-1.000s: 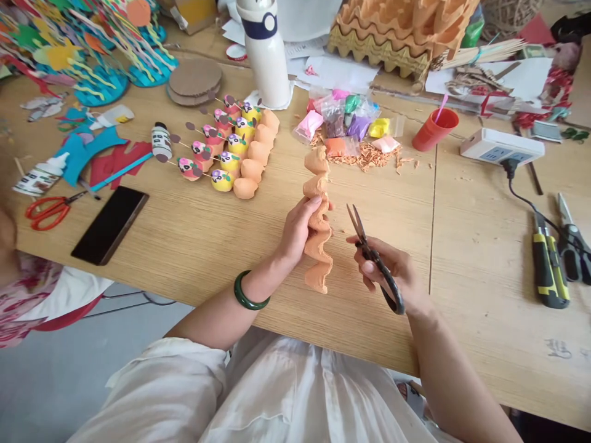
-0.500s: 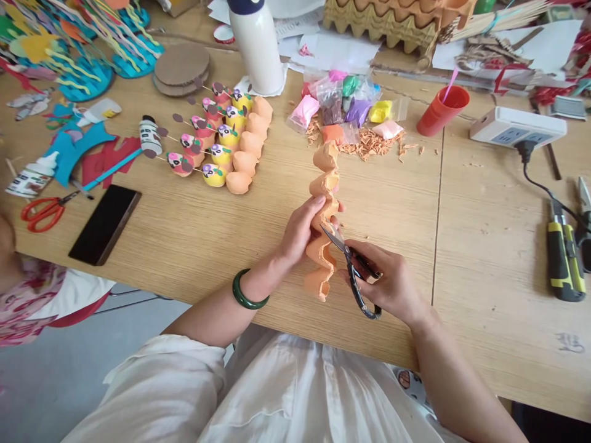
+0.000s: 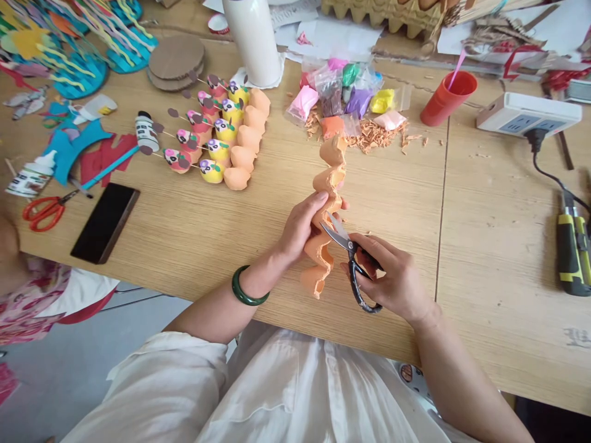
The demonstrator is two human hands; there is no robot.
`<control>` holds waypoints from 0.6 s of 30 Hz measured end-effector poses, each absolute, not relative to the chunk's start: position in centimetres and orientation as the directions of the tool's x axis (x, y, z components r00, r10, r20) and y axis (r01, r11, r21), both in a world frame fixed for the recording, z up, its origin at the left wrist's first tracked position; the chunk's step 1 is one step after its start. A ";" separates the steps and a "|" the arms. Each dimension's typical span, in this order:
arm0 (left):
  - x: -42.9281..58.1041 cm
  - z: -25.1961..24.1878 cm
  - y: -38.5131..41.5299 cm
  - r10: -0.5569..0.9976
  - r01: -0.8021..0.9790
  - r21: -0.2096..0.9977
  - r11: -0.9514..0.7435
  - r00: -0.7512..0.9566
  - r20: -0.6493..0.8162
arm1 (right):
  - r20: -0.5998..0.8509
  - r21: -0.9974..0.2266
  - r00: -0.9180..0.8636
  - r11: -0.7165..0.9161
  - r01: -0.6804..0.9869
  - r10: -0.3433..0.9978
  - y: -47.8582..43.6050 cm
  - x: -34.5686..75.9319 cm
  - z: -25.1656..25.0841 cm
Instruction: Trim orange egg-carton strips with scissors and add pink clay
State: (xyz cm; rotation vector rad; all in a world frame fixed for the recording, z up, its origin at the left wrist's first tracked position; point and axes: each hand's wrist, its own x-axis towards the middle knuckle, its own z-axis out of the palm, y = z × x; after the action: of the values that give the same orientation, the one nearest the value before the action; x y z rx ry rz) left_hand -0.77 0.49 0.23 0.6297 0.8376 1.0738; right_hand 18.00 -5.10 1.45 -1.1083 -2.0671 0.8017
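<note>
My left hand (image 3: 302,224) grips an orange egg carton strip (image 3: 330,178) around its middle, thumb on the near side and fingertips showing past the right edge. The strip stands lengthwise away from me, its cups forming a wavy edge. In my right hand (image 3: 392,277) are black-handled scissors (image 3: 354,261), fingers through the loops. Their blades are parted at the strip's right edge, just below my left thumb. Small orange scraps (image 3: 373,136) lie beyond the strip, beside bags of coloured clay (image 3: 357,103).
Painted carton cups (image 3: 217,151) with sticks stand left, beside plain orange cups (image 3: 244,157). A phone (image 3: 105,223) and red-handled scissors (image 3: 46,212) lie further left. A red cup (image 3: 449,98), a power strip (image 3: 526,115) and yellow-black cutters (image 3: 572,252) are right. Another person's arm (image 3: 9,249) shows at left.
The scissor blades have opened wider at the strip's edge. The strip's far end has tilted slightly right and its near end left. The view has shifted a little.
</note>
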 end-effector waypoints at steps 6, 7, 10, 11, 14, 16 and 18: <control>-0.7 0.2 0.5 0.927 -0.495 0.787 0.367 0.259 -0.269 | 0.301 -0.699 -0.455 0.518 0.493 0.838 -5.0 18.2 1.2; -0.7 0.1 0.4 0.925 -0.494 0.786 0.372 0.269 -0.269 | 0.302 -0.687 -0.462 0.527 0.500 0.834 -5.0 18.3 1.2; -0.7 0.0 0.4 0.905 -0.455 0.791 0.410 0.313 -0.289 | 0.305 -0.654 -0.479 0.546 0.523 0.823 -5.0 18.4 1.0; -0.7 0.0 0.3 0.893 -0.436 0.790 0.430 0.336 -0.301 | 0.304 -0.641 -0.484 0.552 0.534 0.821 -5.0 18.5 1.0; -0.6 0.1 0.3 0.849 -0.417 0.757 0.503 0.401 -0.344 | 0.306 -0.571 -0.496 0.574 0.588 0.813 -5.0 18.8 0.8; -0.6 0.3 0.3 0.826 -0.431 0.720 0.543 0.429 -0.366 | 0.304 -0.509 -0.503 0.584 0.632 0.809 -4.9 19.0 0.8; -0.5 0.4 0.3 0.809 -0.429 0.702 0.569 0.446 -0.383 | 0.306 -0.462 -0.511 0.595 0.658 0.803 -4.9 19.1 0.9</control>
State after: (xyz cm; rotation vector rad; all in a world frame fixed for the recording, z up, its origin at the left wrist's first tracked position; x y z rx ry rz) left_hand -0.51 0.27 0.40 0.5626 0.7727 0.8180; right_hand 19.12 -4.92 0.89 -1.1599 -2.3331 0.3948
